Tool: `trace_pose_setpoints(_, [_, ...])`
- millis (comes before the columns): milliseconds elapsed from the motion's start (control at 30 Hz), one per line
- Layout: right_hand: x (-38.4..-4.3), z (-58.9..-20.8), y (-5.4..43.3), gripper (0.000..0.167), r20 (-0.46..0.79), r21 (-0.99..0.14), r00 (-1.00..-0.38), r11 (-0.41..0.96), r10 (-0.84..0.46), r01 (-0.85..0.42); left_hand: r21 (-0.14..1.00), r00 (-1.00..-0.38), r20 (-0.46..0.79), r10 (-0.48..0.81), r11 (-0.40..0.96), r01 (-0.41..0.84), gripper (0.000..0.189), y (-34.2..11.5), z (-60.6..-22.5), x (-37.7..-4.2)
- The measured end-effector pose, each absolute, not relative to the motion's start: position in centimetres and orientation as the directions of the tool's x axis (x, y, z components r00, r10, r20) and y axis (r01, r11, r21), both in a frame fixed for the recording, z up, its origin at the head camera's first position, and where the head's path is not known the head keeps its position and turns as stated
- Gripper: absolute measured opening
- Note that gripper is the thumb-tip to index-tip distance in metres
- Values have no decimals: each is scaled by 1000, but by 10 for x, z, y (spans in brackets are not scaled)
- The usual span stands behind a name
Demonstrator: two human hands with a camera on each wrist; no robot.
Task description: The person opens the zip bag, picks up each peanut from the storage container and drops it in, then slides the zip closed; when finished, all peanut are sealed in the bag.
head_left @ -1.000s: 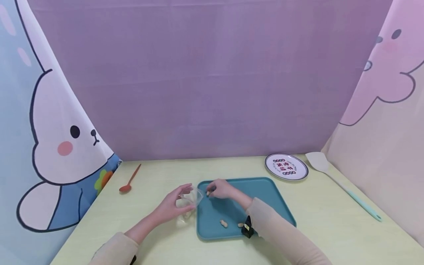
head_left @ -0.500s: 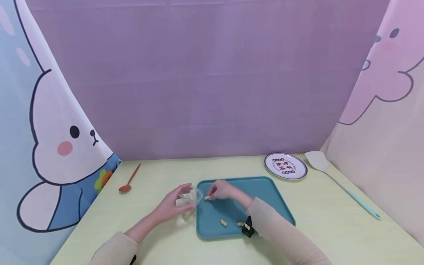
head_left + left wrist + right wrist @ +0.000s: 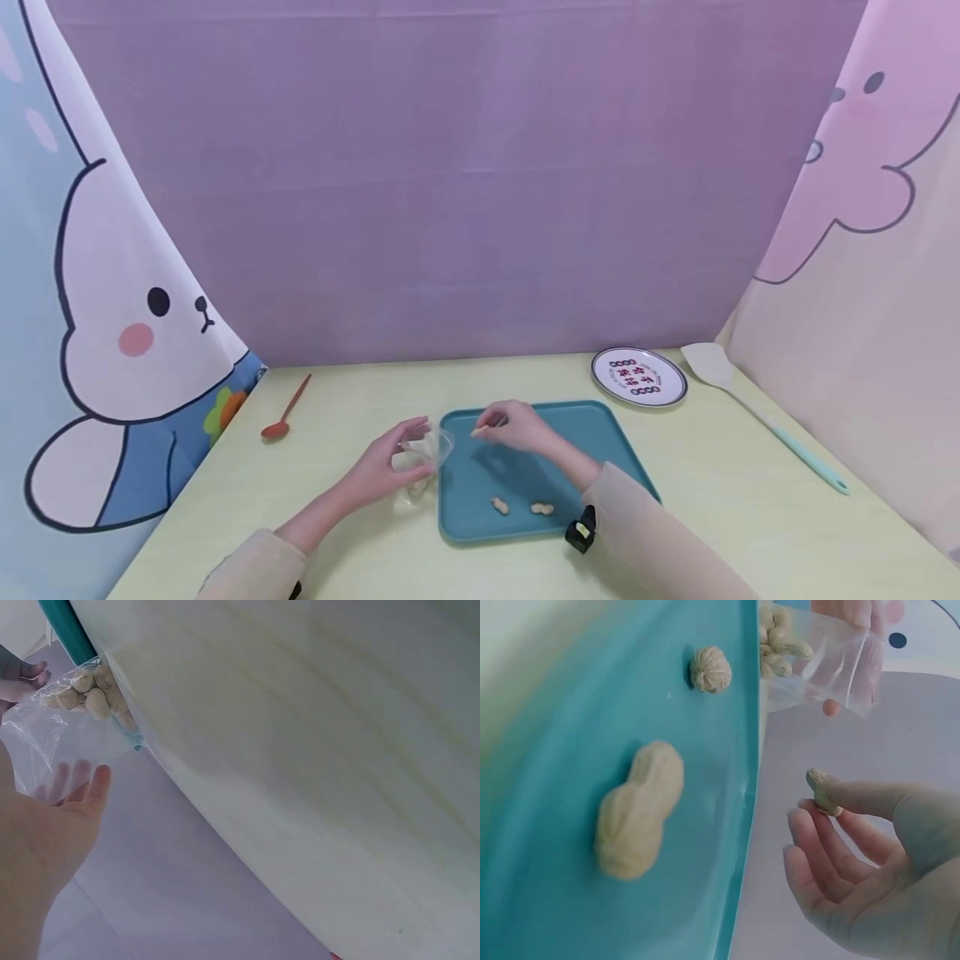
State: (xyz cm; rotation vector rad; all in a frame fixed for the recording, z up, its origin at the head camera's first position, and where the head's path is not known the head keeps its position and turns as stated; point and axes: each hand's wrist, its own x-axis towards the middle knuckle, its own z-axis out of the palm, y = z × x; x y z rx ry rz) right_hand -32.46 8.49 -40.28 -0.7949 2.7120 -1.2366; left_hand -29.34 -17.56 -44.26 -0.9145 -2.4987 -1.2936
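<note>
My left hand (image 3: 382, 467) holds a clear zip bag (image 3: 817, 675) at its mouth, thumb and fingers spread round it. Several unshelled peanuts (image 3: 97, 697) lie in the bottom of the bag, which stands at the tray's left edge. Above the left part of the teal tray (image 3: 468, 521), my right hand (image 3: 519, 427) pinches one peanut (image 3: 823, 793) between thumb and index finger, clear of the tray in the right wrist view. Two more peanuts lie apart near the tray's front: one peanut (image 3: 499, 505) to the left, another peanut (image 3: 542, 508) to its right.
A red-brown spoon (image 3: 281, 421) lies at the left of the pale yellow table (image 3: 352, 567). Behind the tray to the right is a white plate (image 3: 639, 377) with red print. A long spatula (image 3: 780, 429) with a mint handle lies along the right side.
My right hand has lifted the peanut off the tray's left part, and its wrist has shifted right, uncovering the right peanut at the front. The left hand keeps its hold on the bag.
</note>
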Motion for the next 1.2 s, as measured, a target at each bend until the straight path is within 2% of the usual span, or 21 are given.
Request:
trace_pose_setpoints(500, [-301,-383,67,24,342,-780,-832,361,-437,-511,678,-797,425,428,433,594,71,-177,-439,-293])
trace_pose_setpoints(867, [-297,-389,35,24,353,-757,-799,354,-487,-550,681,-796,420,436,428,594,73,-176,-442,-291])
trace_pose_setpoints(1200, [-296,-392,28,23,363,-752,-790,345,-493,-561,668,-796,421,434,445,596,73,-177,-440,-289])
